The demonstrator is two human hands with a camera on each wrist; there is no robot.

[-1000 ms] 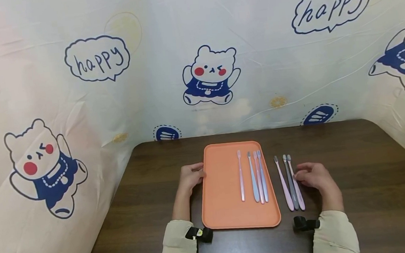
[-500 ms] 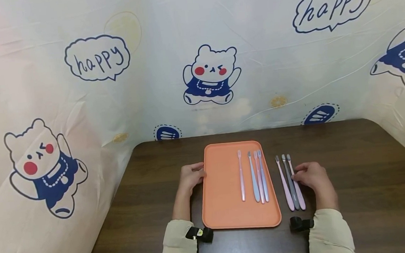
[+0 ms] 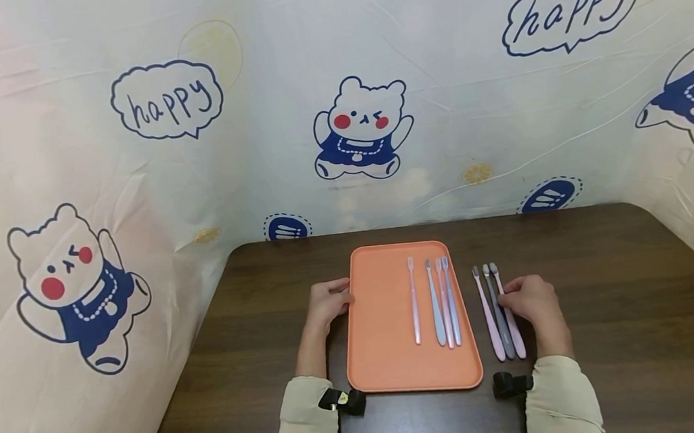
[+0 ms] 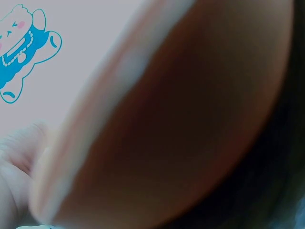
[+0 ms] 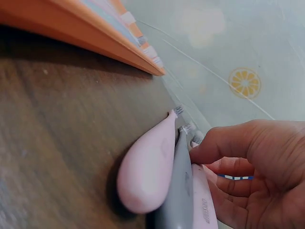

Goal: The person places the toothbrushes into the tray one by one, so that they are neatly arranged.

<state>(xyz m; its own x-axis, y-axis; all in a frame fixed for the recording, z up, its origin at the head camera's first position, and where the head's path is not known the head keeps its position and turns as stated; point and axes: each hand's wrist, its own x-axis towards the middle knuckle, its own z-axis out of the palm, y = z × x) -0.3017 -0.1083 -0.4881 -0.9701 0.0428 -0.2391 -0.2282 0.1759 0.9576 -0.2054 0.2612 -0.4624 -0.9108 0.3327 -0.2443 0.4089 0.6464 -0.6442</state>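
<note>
An orange tray [image 3: 380, 322] lies on the table, and my left hand [image 3: 328, 304] holds its left edge. In the left wrist view the tray's wall [image 4: 190, 124] fills much of the frame, with part of the left hand [image 4: 16, 171] at its edge. To the tray's right lie a pink toothbrush [image 3: 490, 321], a grey toothbrush [image 3: 499, 320] and another pink toothbrush [image 3: 515, 336], side by side. My right hand [image 3: 534, 304] pinches that rightmost pink toothbrush between thumb and fingers. Up close, the right hand [image 5: 257, 167] partly covers its handle [image 5: 202, 200].
Several toothbrushes lie lengthwise on the tray, among them a pink one [image 3: 415, 313] apart from the others and a blue one [image 3: 437, 315]. The dark wooden table [image 3: 635, 302] meets a printed cloth backdrop [image 3: 438, 134] behind and at the sides.
My right hand has moved left, onto the rightmost pink toothbrush, whose head has shifted slightly left. The left hand and tray have stayed in place.
</note>
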